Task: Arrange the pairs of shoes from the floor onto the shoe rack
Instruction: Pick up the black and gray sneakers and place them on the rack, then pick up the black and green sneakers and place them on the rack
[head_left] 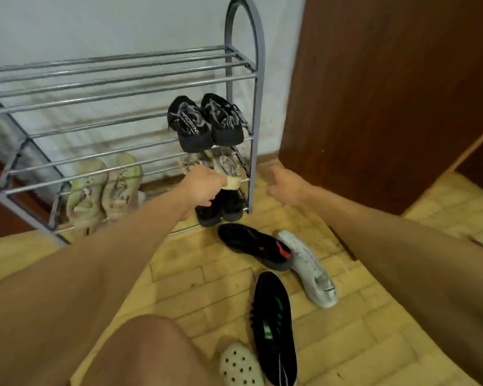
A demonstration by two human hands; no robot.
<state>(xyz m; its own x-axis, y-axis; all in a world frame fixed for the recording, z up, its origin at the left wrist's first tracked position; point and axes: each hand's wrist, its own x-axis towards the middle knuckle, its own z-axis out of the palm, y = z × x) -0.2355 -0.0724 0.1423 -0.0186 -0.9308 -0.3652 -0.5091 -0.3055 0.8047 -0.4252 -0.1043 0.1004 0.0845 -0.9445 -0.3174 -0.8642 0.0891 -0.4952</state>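
A grey metal shoe rack (255,79) stands against the wall. A black pair (204,122) sits on a middle shelf at the right. Below it lies a beige pair (226,162); my left hand (202,188) grips the heel of one of these shoes. Another black pair (221,210) rests on the bottom shelf, and a pale green pair (103,188) lies at bottom left. My right hand (286,186) hovers open beside the rack's right post, holding nothing. On the floor lie a black shoe with red (255,246), a white shoe (308,267) and a black shoe with green (273,327).
A brown wooden door (388,93) stands right of the rack. A white perforated clog (240,366) is on my foot at the bottom, beside my knee (148,346). The floor is yellowish tile (195,274). The rack's top shelf holds nothing.
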